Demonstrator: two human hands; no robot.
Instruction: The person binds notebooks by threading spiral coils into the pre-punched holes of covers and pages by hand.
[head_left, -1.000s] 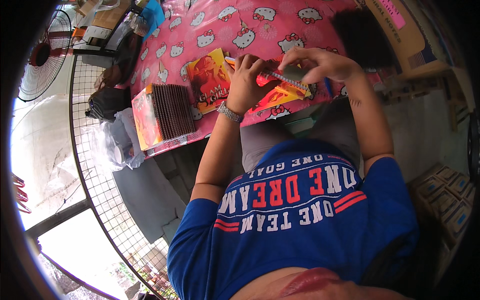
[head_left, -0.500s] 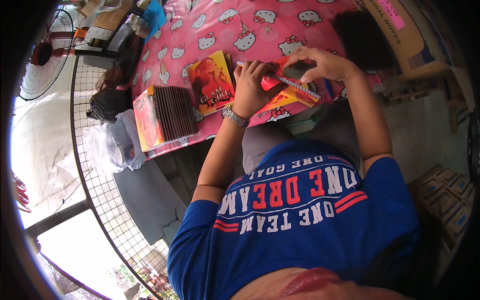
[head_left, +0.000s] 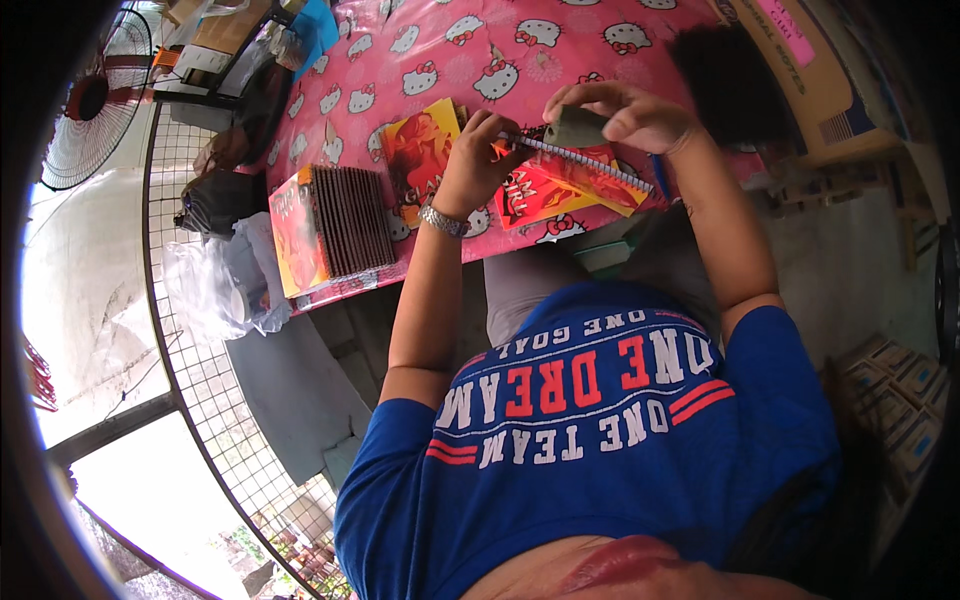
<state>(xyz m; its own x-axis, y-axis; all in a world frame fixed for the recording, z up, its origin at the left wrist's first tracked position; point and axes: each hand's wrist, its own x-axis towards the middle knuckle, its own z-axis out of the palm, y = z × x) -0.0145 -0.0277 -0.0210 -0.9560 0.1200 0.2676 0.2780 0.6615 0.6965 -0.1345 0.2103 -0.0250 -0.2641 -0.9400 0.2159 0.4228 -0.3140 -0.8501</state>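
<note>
My left hand (head_left: pixel 476 168), with a metal watch at its wrist, is closed on the left end of a spiral-bound notebook (head_left: pixel 545 195) with a red and yellow cover. A white spiral coil (head_left: pixel 590 165) slants along its upper edge. Over the coil, my right hand (head_left: pixel 640 115) is curled, its thumb and fingers on a small dark grey-green flat piece (head_left: pixel 577 127) whose kind I cannot make out. A blue pen-like stick (head_left: pixel 659 177) lies by the coil's right end. Left of my left hand lie more red and yellow notebooks (head_left: pixel 418 150).
A row of stacked notebooks (head_left: pixel 350 220) stands at the table's left front, beside a clear plastic bag (head_left: pixel 235 280). The pink patterned tablecloth (head_left: pixel 545 70) covers the table. A cardboard box (head_left: pixel 800 95) and a black object (head_left: pixel 735 80) sit at the right. A fan (head_left: pixel 90 98) is far left.
My left hand has shifted left and slightly down, showing more of the notebook's cover. My right hand has moved a little left and up with the grey-green piece.
</note>
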